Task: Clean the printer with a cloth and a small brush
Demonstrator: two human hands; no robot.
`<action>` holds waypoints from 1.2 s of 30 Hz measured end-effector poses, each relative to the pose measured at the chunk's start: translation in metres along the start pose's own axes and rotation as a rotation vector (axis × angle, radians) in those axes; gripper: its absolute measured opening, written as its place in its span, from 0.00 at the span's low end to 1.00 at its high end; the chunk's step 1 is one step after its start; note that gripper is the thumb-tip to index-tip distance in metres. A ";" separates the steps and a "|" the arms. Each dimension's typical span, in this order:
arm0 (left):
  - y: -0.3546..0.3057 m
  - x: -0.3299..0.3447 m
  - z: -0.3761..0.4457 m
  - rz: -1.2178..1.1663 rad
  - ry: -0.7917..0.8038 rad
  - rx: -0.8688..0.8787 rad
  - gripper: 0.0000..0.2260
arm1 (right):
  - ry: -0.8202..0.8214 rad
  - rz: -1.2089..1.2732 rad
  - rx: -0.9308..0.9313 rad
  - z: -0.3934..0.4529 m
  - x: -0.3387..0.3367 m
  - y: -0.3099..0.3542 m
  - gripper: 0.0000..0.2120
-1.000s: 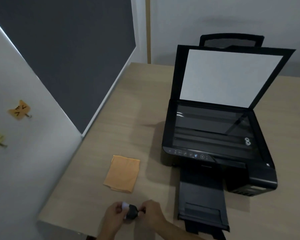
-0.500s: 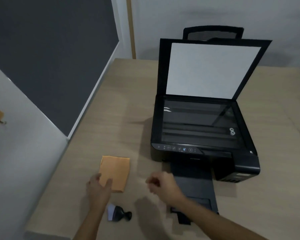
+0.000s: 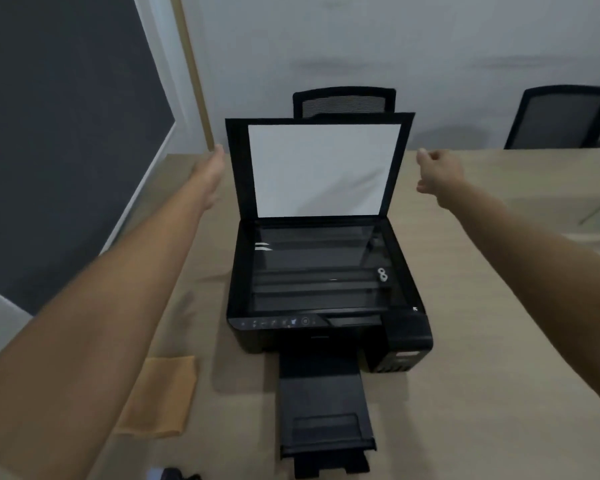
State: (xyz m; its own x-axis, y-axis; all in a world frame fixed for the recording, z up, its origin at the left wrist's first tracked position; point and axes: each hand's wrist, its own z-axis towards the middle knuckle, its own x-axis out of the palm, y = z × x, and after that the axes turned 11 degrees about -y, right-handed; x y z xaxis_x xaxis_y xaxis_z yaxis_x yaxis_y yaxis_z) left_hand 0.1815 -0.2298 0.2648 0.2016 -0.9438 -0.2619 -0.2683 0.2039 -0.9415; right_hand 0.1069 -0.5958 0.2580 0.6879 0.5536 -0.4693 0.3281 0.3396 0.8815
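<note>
The black printer (image 3: pixel 326 327) stands mid-table with its scanner lid (image 3: pixel 323 168) raised, white pad facing me, and the glass bed (image 3: pixel 319 268) bare. Both my arms stretch forward on either side of the lid. My left hand (image 3: pixel 215 161) is at the lid's left edge, seen edge-on, its fingers not visible. My right hand (image 3: pixel 437 171) hovers just off the lid's right edge, fingers loosely curled and holding nothing. The folded orange cloth (image 3: pixel 163 393) lies on the table left of the output tray. The small black brush (image 3: pixel 174 474) lies at the bottom edge of the view.
The printer's output tray (image 3: pixel 326 410) juts toward me. Two black mesh chairs (image 3: pixel 343 102) (image 3: pixel 561 116) stand behind the wooden table (image 3: pixel 482 341). A dark panel and white wall (image 3: pixel 49 133) close off the left side.
The brush was put down on the table. Both hands left the near edge and reached forward to the sides of the raised lid. My head has come closer to the printer.
</note>
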 end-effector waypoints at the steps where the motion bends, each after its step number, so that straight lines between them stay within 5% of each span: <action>1: -0.013 0.009 -0.002 -0.025 0.033 0.001 0.27 | 0.044 -0.018 0.034 0.010 -0.002 0.004 0.25; 10: -0.048 0.046 0.012 -0.138 0.073 -0.035 0.24 | 0.394 0.225 0.147 0.046 0.010 0.045 0.32; 16: -0.039 0.038 -0.004 -0.126 -0.093 -0.018 0.29 | 0.299 0.296 0.137 0.030 0.004 0.040 0.35; 20: -0.007 0.018 -0.025 -0.202 -0.166 -0.007 0.11 | 0.337 0.436 0.164 -0.008 -0.020 0.008 0.21; 25: 0.052 -0.001 -0.062 -0.334 -0.087 -0.056 0.10 | 0.275 0.522 0.148 -0.053 -0.036 -0.055 0.15; 31: 0.124 -0.006 -0.096 -0.185 -0.144 -0.157 0.18 | 0.201 0.356 0.150 -0.098 -0.042 -0.130 0.18; 36: 0.164 -0.010 -0.120 0.211 -0.156 0.107 0.18 | 0.240 0.035 -0.073 -0.129 -0.039 -0.152 0.26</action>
State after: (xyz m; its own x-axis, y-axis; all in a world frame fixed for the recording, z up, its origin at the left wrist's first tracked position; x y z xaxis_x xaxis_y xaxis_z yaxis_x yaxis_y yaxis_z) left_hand 0.0228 -0.2180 0.1389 0.2966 -0.8279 -0.4761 -0.2205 0.4257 -0.8776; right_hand -0.0535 -0.5711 0.1355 0.5218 0.7278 -0.4451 0.2528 0.3664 0.8955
